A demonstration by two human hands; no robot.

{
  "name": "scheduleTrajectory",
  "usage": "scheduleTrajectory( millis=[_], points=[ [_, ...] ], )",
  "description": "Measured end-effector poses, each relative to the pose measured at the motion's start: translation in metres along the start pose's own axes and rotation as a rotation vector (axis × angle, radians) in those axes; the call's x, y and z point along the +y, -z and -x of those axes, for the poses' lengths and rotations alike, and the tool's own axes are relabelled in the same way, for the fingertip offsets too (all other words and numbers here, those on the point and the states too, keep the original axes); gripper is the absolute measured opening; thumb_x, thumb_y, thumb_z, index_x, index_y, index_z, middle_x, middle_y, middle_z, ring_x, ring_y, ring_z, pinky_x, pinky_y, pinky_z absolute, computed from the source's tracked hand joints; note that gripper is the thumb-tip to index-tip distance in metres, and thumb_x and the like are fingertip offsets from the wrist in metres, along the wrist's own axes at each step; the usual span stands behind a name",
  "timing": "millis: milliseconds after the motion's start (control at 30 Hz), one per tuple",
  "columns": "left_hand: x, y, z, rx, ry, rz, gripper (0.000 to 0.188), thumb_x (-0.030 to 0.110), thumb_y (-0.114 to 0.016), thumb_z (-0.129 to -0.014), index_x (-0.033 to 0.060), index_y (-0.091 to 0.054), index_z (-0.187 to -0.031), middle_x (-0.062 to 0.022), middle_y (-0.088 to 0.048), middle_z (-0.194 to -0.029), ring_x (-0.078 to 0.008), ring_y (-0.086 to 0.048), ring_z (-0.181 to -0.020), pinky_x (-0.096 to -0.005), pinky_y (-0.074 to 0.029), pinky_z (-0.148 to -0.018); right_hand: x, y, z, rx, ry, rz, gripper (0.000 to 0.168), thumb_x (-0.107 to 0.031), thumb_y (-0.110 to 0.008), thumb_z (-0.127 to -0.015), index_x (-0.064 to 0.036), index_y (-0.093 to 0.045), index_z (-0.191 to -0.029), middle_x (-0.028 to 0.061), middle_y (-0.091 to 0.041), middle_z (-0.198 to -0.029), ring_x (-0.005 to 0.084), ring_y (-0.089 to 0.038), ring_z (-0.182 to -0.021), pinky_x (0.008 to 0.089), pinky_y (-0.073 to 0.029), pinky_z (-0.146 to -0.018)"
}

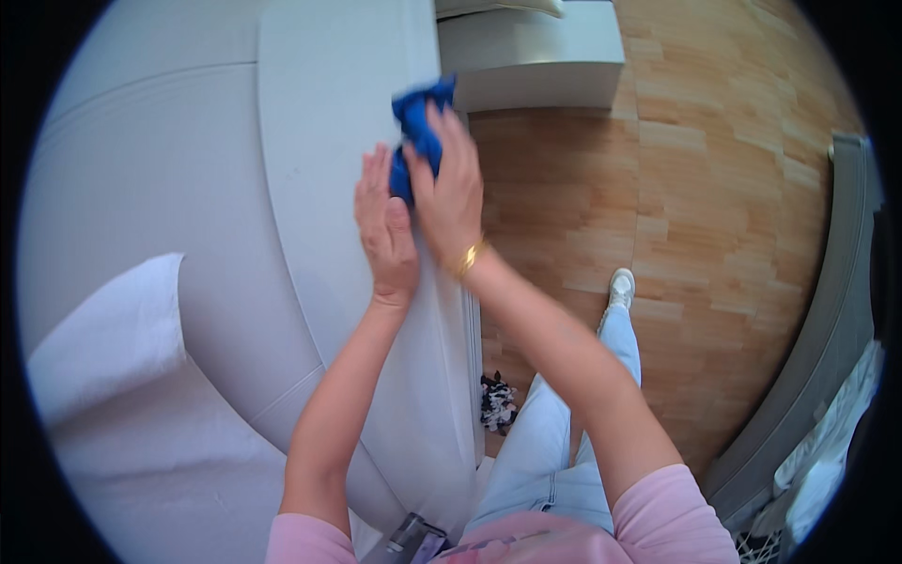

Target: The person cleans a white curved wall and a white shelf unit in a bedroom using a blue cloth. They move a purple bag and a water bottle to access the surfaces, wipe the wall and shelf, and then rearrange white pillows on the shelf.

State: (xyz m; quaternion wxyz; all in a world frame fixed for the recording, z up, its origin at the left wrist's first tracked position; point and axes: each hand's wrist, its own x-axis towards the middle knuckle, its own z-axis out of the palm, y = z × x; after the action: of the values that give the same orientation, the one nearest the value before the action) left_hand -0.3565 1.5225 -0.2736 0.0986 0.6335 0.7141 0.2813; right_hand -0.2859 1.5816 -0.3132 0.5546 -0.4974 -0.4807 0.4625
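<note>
A crumpled blue cloth (421, 134) lies under my right hand (454, 180), whose fingers press it against the rounded edge of a light grey upholstered piece of furniture (338, 106). That hand is somewhat blurred and wears a gold bracelet on its wrist. Just to its left, my left hand (384, 218) rests flat on the same padded edge with straight fingers and holds nothing. Its thumb is close to the lower end of the cloth; whether they touch is hard to tell.
A white cabinet (550, 84) stands beyond the padded edge. White fabric (134, 338) drapes at left. A patterned bundle (498, 403) sits on the wood-look floor (564, 183) by my leg. Grey furniture (810, 317) curves along the right. A dark device (416, 536) is at the bottom.
</note>
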Motion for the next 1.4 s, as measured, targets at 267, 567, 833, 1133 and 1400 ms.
scheduleTrajectory(
  millis=[267, 567, 833, 1133, 1400],
  points=[
    [-0.001, 0.023, 0.008, 0.149, -0.006, 0.152, 0.087, 0.065, -0.037, -0.096, -0.0033, -0.027, -0.15, -0.024, -0.028, -0.154, -0.0396, -0.027, -0.144, -0.0451, -0.021, -0.117, -0.038, 0.0, 0.007, -0.22, 0.492, 0.49, 0.051, -0.006, -0.069, -0.076, -0.002, -0.059, -0.126, 0.0206, -0.046, -0.144, 0.0416, -0.035, -0.14, 0.0488, -0.034, -0.11],
    [0.023, 0.081, 0.057, -0.096, -0.042, 0.004, 0.063, 0.048, -0.041, -0.1, 0.0053, -0.043, -0.146, -0.02, -0.03, -0.156, -0.0399, -0.026, -0.145, -0.0533, -0.017, -0.117, -0.08, 0.043, 0.075, -0.548, 0.625, 0.775, 0.051, -0.017, -0.059, -0.084, -0.002, -0.055, -0.133, 0.0207, -0.043, -0.147, 0.0344, -0.033, -0.143, 0.0487, -0.018, -0.119],
    [-0.056, 0.125, 0.067, -0.024, 0.187, -0.267, 0.066, 0.05, -0.037, -0.102, 0.0079, -0.033, -0.152, -0.0167, -0.023, -0.16, -0.0372, -0.02, -0.148, -0.0547, -0.015, -0.117, -0.095, -0.026, -0.032, -0.359, 0.635, 0.924, 0.054, -0.022, -0.069, -0.081, -0.006, -0.058, -0.131, 0.0231, -0.047, -0.143, 0.0373, -0.039, -0.137, 0.0468, -0.025, -0.117],
    [-0.063, 0.142, 0.074, 0.11, 0.267, 0.151, 0.066, 0.051, -0.034, -0.103, 0.0039, -0.038, -0.148, -0.0135, -0.04, -0.152, -0.0322, -0.03, -0.144, -0.0487, -0.016, -0.118, -0.142, 0.013, 0.14, -0.95, 0.554, 0.789, 0.07, -0.026, -0.079, -0.069, -0.011, -0.056, -0.133, 0.0212, -0.043, -0.147, 0.0375, -0.038, -0.139, 0.0485, -0.029, -0.115],
    [-0.064, 0.168, 0.078, 0.017, 0.213, 0.206, 0.086, 0.064, -0.038, -0.096, 0.003, -0.021, -0.154, -0.0174, -0.024, -0.159, -0.0329, -0.02, -0.148, -0.0481, -0.015, -0.118, -0.13, -0.072, 0.03, -0.658, 0.685, 0.829, 0.063, -0.027, -0.076, -0.075, -0.009, -0.056, -0.132, 0.023, -0.044, -0.144, 0.0392, -0.041, -0.135, 0.0492, -0.03, -0.113]
  ],
)
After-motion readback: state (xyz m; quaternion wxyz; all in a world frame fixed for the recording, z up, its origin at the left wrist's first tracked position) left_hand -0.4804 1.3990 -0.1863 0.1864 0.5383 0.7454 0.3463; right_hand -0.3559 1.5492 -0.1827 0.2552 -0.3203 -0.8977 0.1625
